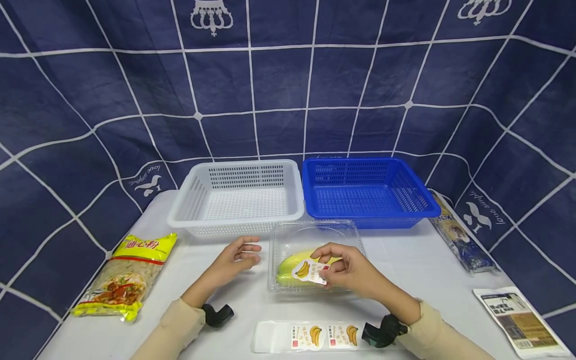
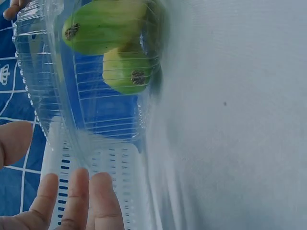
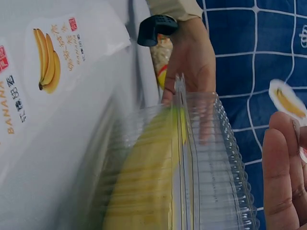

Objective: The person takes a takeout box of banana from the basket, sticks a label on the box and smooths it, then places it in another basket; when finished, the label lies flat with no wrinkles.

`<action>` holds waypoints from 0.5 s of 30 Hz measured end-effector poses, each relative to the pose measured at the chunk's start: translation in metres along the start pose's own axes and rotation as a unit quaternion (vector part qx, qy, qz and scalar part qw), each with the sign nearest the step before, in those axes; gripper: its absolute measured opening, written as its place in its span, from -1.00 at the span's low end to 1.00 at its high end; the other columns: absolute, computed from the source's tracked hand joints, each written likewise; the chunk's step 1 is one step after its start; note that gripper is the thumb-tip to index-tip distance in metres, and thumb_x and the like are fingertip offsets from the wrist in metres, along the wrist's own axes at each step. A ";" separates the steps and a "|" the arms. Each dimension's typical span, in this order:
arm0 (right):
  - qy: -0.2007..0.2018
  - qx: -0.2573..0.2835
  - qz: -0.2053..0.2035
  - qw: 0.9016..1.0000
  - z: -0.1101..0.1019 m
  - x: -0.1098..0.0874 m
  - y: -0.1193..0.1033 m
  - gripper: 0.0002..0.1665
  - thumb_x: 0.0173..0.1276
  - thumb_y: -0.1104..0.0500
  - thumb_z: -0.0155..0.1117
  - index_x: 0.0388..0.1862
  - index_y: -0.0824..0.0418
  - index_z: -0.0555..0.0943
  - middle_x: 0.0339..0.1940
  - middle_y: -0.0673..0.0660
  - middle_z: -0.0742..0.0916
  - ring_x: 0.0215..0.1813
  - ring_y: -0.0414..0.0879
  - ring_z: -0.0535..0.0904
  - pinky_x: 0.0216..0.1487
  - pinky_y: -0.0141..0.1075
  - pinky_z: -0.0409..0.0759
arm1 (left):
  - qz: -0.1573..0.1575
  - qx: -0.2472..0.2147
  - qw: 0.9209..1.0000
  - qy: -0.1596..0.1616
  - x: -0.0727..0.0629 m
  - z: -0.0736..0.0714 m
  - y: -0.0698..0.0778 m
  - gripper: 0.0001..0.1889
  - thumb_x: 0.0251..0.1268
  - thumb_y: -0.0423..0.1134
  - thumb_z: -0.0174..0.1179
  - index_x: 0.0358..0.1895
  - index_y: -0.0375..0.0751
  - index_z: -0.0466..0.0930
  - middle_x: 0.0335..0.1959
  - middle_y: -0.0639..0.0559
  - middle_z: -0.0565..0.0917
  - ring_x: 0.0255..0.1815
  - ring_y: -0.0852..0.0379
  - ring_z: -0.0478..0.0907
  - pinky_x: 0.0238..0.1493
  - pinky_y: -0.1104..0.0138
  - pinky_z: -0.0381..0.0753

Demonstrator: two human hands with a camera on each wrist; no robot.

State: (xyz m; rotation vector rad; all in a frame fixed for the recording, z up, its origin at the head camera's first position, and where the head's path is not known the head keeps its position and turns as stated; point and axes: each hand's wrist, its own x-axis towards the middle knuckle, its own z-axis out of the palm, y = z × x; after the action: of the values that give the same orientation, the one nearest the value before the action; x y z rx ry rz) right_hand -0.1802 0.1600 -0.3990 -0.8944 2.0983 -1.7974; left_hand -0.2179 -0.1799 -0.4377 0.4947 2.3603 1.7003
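- Head: right hand (image 1: 348,269) pinches one sticker (image 1: 308,270) over one clear box (image 1: 290,239), mid-table (image 1: 396,265); long axis left-right, banana picture toward table's left edge. Left hand (image 1: 236,257) loose, beside box. Strip (image 1: 273,337) at near edge, two stickers (image 1: 307,337) showing.
- Left wrist only: two green fruit ends (image 2: 88,29), dark tips.
- Right wrist only: BANANA lettering (image 3: 8,108) readable.

head: bright, even | wrists: dimmer, hazier (right partly blurred) | clear box (image 1: 310,240): small glints

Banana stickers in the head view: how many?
3 visible: held sticker in the right hand; left sticker and right sticker on the backing strip. The black wrist device may hide more.
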 end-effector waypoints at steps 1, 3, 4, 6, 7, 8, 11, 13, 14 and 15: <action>0.003 -0.001 0.005 1.000 -0.001 0.000 0.000 -0.59 0.46 0.48 0.30 0.23 0.64 0.53 -0.05 0.27 0.62 -0.23 -0.20 0.80 -0.19 -0.11 0.84 | 0.000 -0.003 1.000 0.001 0.001 0.001 0.000 -0.37 0.52 -0.32 0.29 0.51 -0.53 0.32 0.35 -0.48 0.57 0.29 -0.31 0.62 0.11 0.28 0.71; 0.007 -0.004 0.013 1.000 -0.003 0.001 -0.001 -0.57 0.46 0.48 0.28 0.25 0.66 0.52 -0.04 0.33 0.68 -0.24 -0.18 0.82 -0.18 -0.13 0.84 | -0.005 -0.011 1.000 0.000 0.003 0.003 0.000 -0.31 0.52 -0.31 0.30 0.57 -0.48 0.24 0.41 -0.49 0.51 0.34 -0.35 0.57 0.17 0.19 0.72; 0.008 -0.004 0.017 1.000 -0.005 0.001 0.000 -0.57 0.46 0.49 0.26 0.25 0.67 0.51 -0.04 0.38 0.70 -0.24 -0.17 0.82 -0.18 -0.14 0.84 | -0.008 -0.013 1.000 -0.001 0.004 0.003 0.000 -0.27 0.52 -0.30 0.31 0.61 -0.45 0.19 0.44 -0.50 0.48 0.36 -0.38 0.55 0.20 0.14 0.72; 0.009 -0.004 0.020 1.000 -0.007 0.002 0.000 -0.61 0.46 0.49 0.23 0.20 0.69 0.53 -0.07 0.48 0.75 -0.26 -0.14 0.82 -0.19 -0.13 0.84 | -0.013 -0.021 1.000 -0.006 0.005 0.005 0.001 -0.18 0.51 -0.29 0.34 0.67 -0.36 0.09 0.49 -0.50 0.42 0.41 -0.42 0.51 0.25 0.02 0.70; 0.009 -0.006 0.020 1.000 -0.008 0.002 0.000 -0.65 0.46 0.49 0.21 0.16 0.68 0.54 -0.09 0.53 0.76 -0.28 -0.12 0.82 -0.20 -0.12 0.84 | -0.015 -0.025 1.000 -0.010 0.006 0.006 0.002 -0.14 0.50 -0.28 0.35 0.70 -0.32 0.05 0.52 -0.51 0.39 0.43 -0.44 0.48 0.27 -0.04 0.69; 0.011 -0.009 0.021 1.000 -0.009 0.002 0.000 -0.69 0.47 0.48 0.19 0.12 0.67 0.56 -0.10 0.53 0.77 -0.30 -0.11 0.83 -0.21 -0.12 0.84 | -0.014 -0.028 0.999 -0.015 0.007 0.006 0.002 -0.10 0.50 -0.27 0.36 0.72 -0.27 0.01 0.54 -0.51 0.37 0.45 -0.46 0.46 0.29 -0.08 0.68; 0.012 -0.016 0.019 1.000 -0.012 0.004 0.000 -0.79 0.51 0.45 0.16 -0.01 0.63 0.59 -0.12 0.49 0.79 -0.31 -0.04 0.83 -0.23 -0.08 0.84 | -0.006 -0.040 0.999 -0.037 0.009 0.008 0.003 -0.03 0.47 -0.25 0.39 0.76 -0.18 -0.06 0.58 -0.54 0.28 0.51 -0.52 0.39 0.32 -0.16 0.64; 0.013 -0.021 0.019 1.000 -0.013 0.006 0.000 -0.80 0.56 0.43 0.16 -0.02 0.61 0.61 -0.13 0.42 0.79 -0.32 -0.01 0.83 -0.24 -0.05 0.84 | 0.001 -0.046 0.998 -0.051 0.011 0.010 0.003 0.01 0.45 -0.22 0.41 0.77 -0.14 -0.09 0.61 -0.56 0.22 0.53 -0.55 0.35 0.33 -0.17 0.63; 0.014 -0.025 0.019 0.999 -0.014 0.006 -0.001 -0.80 0.57 0.42 0.17 -0.02 0.60 0.61 -0.15 0.37 0.78 -0.33 0.00 0.83 -0.25 -0.04 0.84 | 0.005 -0.050 0.997 -0.057 0.012 0.011 0.003 0.02 0.45 -0.22 0.42 0.77 -0.13 -0.10 0.62 -0.58 0.19 0.54 -0.56 0.33 0.33 -0.18 0.63; 0.015 -0.030 0.018 0.999 -0.014 0.007 -0.001 -0.81 0.58 0.41 0.18 -0.02 0.60 0.62 -0.18 0.32 0.78 -0.33 0.00 0.82 -0.25 -0.04 0.84 | 0.007 -0.052 0.997 -0.062 0.013 0.012 0.003 0.03 0.44 -0.22 0.43 0.77 -0.12 -0.10 0.62 -0.59 0.17 0.54 -0.58 0.31 0.33 -0.19 0.62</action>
State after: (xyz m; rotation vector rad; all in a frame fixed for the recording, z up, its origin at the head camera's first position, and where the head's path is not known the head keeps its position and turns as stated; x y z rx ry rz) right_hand -0.1931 0.1668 -0.3935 -0.8442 2.1836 -1.7493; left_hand -0.2250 -0.1639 -0.4386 0.5812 2.1750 1.7358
